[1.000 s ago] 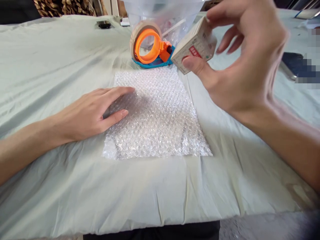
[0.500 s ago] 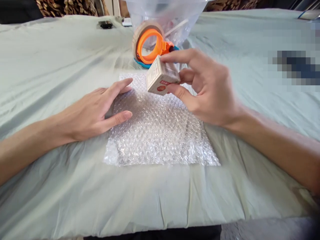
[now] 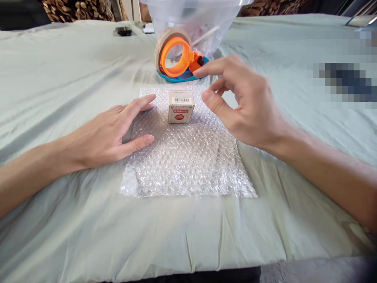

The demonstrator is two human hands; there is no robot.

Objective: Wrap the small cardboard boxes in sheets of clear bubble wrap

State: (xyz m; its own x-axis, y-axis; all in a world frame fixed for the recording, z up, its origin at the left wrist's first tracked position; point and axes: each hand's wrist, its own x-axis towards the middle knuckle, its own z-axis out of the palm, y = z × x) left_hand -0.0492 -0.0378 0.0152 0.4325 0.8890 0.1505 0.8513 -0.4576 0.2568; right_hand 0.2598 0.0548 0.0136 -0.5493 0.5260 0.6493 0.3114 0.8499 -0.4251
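Note:
A small cardboard box [image 3: 180,107] with a barcode on top and a red label on its front stands on a sheet of bubble wrap [image 3: 188,165], toward the sheet's far part. My left hand [image 3: 114,131] rests on the left edge of the wrap, thumb and fingers spread, holding nothing. To the right of the box hovers my right hand [image 3: 244,102]. Its thumb and forefinger are apart, with nothing between them, and it does not touch the box.
Behind the wrap stands an orange and blue tape dispenser [image 3: 176,57] with a roll of tape. A clear plastic bin [image 3: 197,19] is just behind it. A dark phone-like object [image 3: 123,31] lies at the back left of the pale green cloth [image 3: 73,220].
My right hand has set the box down on the bubble wrap and let go of it; the box was tilted in its fingers before. My left hand has stayed in place.

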